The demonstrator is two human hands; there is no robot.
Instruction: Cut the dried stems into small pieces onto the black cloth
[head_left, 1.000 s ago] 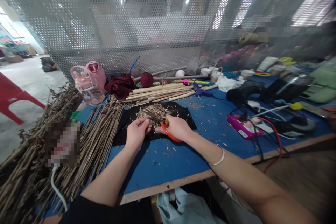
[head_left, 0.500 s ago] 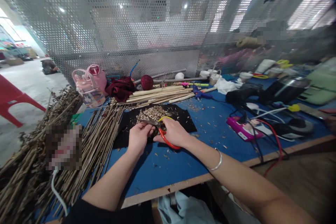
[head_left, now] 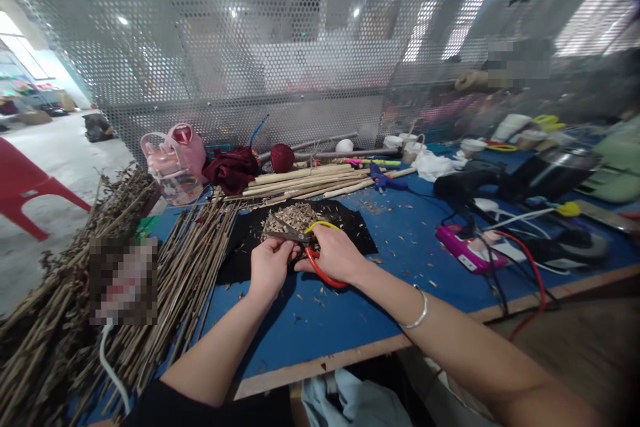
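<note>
My right hand (head_left: pixel 336 253) is closed around the handles of a pair of scissors (head_left: pixel 326 273), one loop orange-red and the other yellow. Their dark blades are parted and point left. My left hand (head_left: pixel 270 265) is closed in a pinch just under the blades; whatever its fingertips hold is too small to make out. Beneath both hands lies a black cloth (head_left: pixel 240 240), bearing a heap of short, pale plant clippings (head_left: pixel 296 217). More clippings are scattered over the blue tabletop (head_left: pixel 285 340).
Long dry stalks (head_left: pixel 200 267) are piled on the left. Peeled pale sticks (head_left: pixel 305 180) lie behind the cloth, beside a blue glue gun (head_left: pixel 384 177). A pink bottle (head_left: pixel 175 167) stands at the back left. A magenta power strip (head_left: pixel 470 250) with cables sits right.
The view has shifted slightly, so everything sits a little further right. The scissors' blades look slightly closer together; both hands keep nearly the same position over the cloth.
</note>
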